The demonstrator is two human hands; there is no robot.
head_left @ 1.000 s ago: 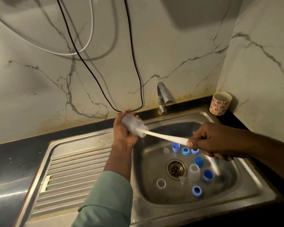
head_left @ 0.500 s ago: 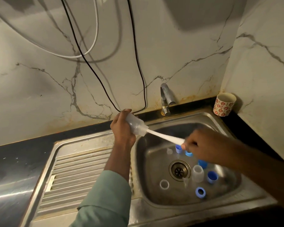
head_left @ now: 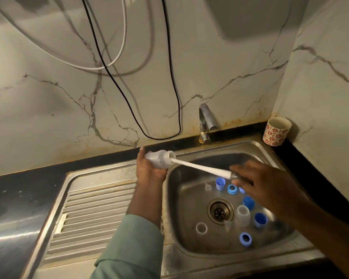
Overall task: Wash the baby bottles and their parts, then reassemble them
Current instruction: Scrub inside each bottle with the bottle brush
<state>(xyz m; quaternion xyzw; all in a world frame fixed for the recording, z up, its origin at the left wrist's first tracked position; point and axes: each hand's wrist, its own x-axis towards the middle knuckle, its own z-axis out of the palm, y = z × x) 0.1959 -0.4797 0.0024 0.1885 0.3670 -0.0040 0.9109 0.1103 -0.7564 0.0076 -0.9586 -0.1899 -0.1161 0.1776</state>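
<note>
**Steel sink, bottle under the brush**

Over the stainless sink basin (head_left: 181, 200), at its ten o'clock rim, the left hand (head_left: 151, 170) clasped a translucent plastic baby bottle (head_left: 159, 158) lying sideways. From its mouth a white long-handled bottle brush (head_left: 201, 168) ran toward four o'clock, its end pinched by the right hand (head_left: 260, 184). Blue caps and rings (head_left: 220, 183) lay around the drain (head_left: 220, 212).

Steel sink (head_left: 189, 256) holds blue caps (head_left: 220, 183), perhaps rings.
</note>
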